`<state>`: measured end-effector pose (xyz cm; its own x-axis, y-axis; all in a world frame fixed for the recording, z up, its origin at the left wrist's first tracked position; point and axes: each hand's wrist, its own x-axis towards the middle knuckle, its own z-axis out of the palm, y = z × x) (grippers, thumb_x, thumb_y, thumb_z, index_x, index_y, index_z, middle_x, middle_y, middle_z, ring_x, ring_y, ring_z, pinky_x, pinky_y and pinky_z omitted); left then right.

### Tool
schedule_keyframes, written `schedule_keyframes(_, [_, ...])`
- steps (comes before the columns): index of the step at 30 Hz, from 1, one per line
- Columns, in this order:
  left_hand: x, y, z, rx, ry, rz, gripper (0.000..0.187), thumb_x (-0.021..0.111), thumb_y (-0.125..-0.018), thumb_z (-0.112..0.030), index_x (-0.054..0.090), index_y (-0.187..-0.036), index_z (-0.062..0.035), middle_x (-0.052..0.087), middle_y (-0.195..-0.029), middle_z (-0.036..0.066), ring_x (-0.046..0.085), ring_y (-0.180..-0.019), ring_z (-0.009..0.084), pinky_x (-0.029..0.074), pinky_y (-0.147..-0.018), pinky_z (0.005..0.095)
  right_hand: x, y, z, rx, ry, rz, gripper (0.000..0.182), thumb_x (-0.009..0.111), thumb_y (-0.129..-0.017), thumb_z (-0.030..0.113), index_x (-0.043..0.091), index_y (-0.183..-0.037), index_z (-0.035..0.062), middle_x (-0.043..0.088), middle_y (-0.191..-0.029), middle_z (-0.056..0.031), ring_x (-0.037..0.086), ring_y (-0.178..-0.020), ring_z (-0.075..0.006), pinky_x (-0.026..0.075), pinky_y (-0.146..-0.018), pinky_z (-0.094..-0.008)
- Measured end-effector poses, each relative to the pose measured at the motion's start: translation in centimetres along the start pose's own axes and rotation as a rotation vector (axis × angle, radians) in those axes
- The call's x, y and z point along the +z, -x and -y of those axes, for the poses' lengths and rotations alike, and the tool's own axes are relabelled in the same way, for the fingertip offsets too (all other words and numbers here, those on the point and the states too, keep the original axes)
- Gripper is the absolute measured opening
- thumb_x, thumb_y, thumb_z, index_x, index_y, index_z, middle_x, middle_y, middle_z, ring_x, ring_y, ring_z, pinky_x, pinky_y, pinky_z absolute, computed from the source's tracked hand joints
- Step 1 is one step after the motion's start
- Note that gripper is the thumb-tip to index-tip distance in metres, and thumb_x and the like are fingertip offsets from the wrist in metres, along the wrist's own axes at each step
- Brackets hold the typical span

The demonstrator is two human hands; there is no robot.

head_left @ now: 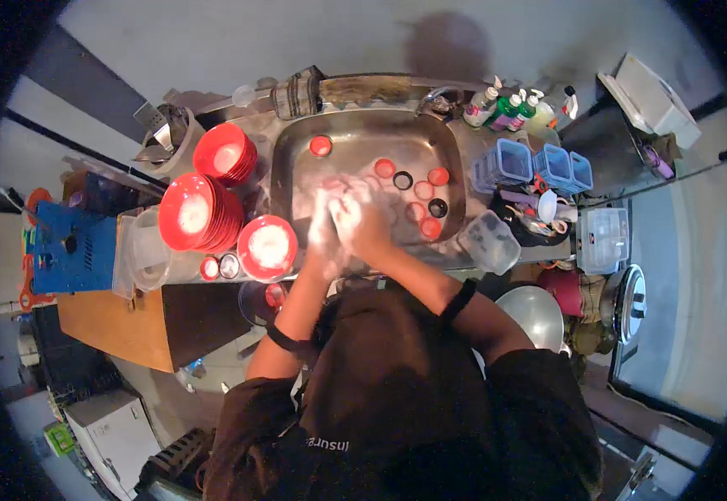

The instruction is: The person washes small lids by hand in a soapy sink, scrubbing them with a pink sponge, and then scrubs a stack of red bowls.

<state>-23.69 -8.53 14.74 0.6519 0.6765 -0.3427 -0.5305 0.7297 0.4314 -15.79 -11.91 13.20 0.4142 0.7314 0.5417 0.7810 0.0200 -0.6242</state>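
Note:
My left hand (323,227) and my right hand (358,220) are close together over the left part of the metal sink (284,159), whitish as if with suds. Both have their fingers curled in. A pinkish round shape shows at the fingertips, too blurred to name. In the sink lie several small red and black ring-like cups or lids: a red one (321,146) at the back left, a black one (403,179) and another black one (438,208) to the right, with red ones around them. Foam partly covers the sink floor.
Left of the sink stand a tall stack of red bowls (188,213), a shorter stack (225,154) and a single red bowl (267,247). To the right are pump bottles (509,108), blue baskets (504,165) and a clear plastic container (490,241). A faucet (438,102) is behind.

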Motion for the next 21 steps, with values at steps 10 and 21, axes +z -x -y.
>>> schedule_keyframes(10, [-5.6, 2.9, 0.2, -0.018, -0.101, -0.233, 0.013, 0.05, -0.094, -0.018, 0.054, -0.102, -0.0082, 0.06, -0.098, 0.005, 0.063, -0.086, 0.0192, 0.056, -0.07, 0.0343, 4.4, 0.1, -7.1, 0.326, -0.701, 0.401, 0.02, 0.072, -0.074, 0.01, 0.061, -0.087, 0.0007, 0.064, -0.1, -0.0191, 0.061, -0.1, -0.0307, 0.049, -0.082, -0.0375])
schedule_keyframes(21, [-7.5, 3.3, 0.7, 0.086, -0.536, -0.352, 0.046, 0.059, -0.089, -0.009, 0.037, -0.13, -0.0048, 0.053, -0.108, 0.004, 0.053, -0.098, 0.0121, 0.045, -0.085, 0.0277, 24.9, -5.1, -26.0, 0.032, 0.551, 1.122, 0.042, 0.052, -0.085, 0.025, 0.056, -0.118, -0.0015, 0.063, -0.11, -0.0227, 0.064, -0.092, -0.0397, 0.051, -0.081, -0.0483])
